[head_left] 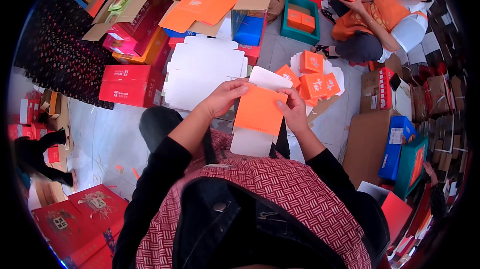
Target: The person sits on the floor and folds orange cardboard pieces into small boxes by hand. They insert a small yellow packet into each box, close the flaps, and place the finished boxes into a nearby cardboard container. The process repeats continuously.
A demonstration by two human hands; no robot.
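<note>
Both of my hands hold an orange carton (pixel 260 110) in front of my lap, its white flaps sticking out at the top and bottom. My left hand (pixel 225 98) grips its upper left edge, thumb on the orange face. On the right edge, my right hand (pixel 294 110) presses its thumb on the face, fingers behind. Beyond my left hand lies a stack of flat white carton blanks (pixel 200 71). Several folded small orange boxes (pixel 312 85) are heaped on white card beyond my right hand.
A red carton (pixel 129 85) stands at left, below stacked boxes. Orange flat blanks (pixel 202 6) lie across an open cardboard box. At the far right a co-worker (pixel 385 16) holds a red box beside a teal tray (pixel 286 29). Cardboard (pixel 367 144) and blue boxes (pixel 397 146) stand right.
</note>
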